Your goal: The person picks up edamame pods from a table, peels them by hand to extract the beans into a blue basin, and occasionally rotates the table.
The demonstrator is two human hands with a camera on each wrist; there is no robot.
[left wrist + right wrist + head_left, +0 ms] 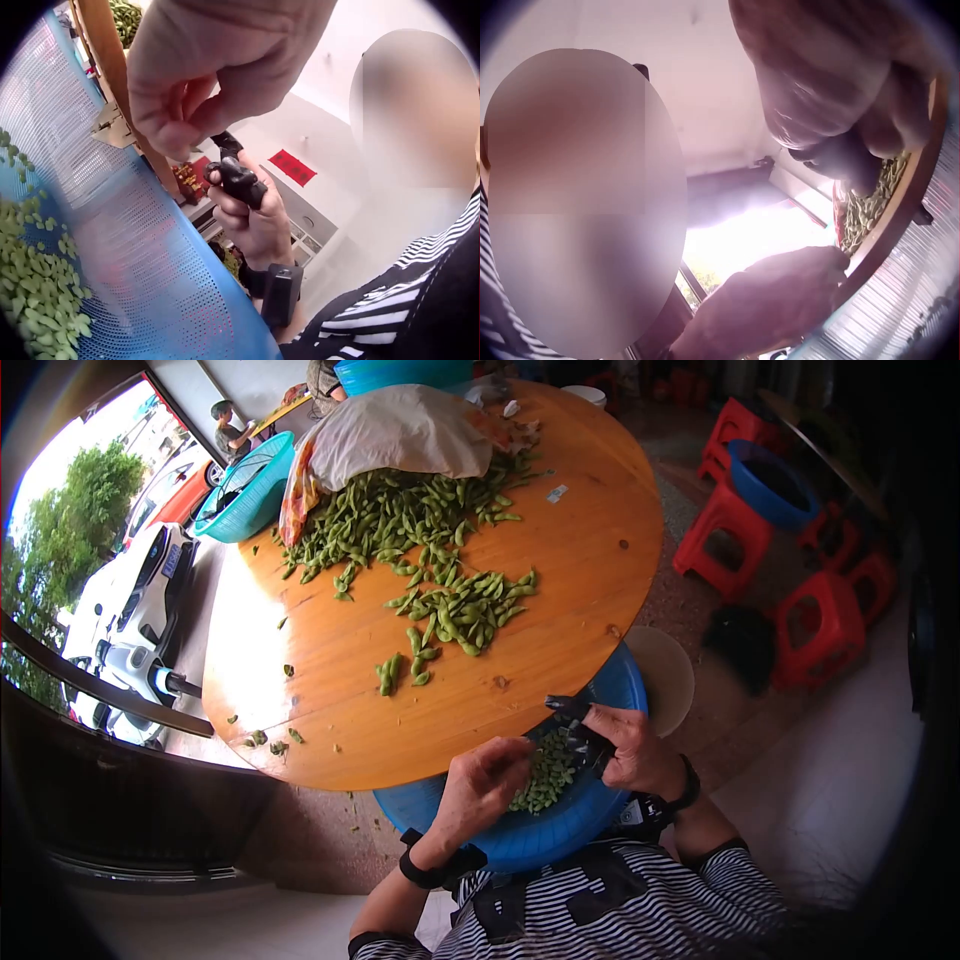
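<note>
My left hand (487,785) hovers above the near rim of a blue basket, its thumb and fingers curled close together. Nothing shows between those fingertips in the left wrist view. Black coverings (241,180) wrap the thumb and a finger of my right hand (640,748), which is bent over the basket's right side. Whether the right hand pinches something I cannot tell. Light green shelled beans (545,775) lie inside the blue basket (560,835), under the table's edge. Unshelled edamame pods (465,605) are spread on the tabletop beyond the hands.
A round wooden table (580,580) reaches over part of the basket. At its far side a pale cloth (400,435) covers part of the pod heap. Red stools (820,625) and a blue basin (770,485) stand to the right. A turquoise basket (255,490) is at the far left.
</note>
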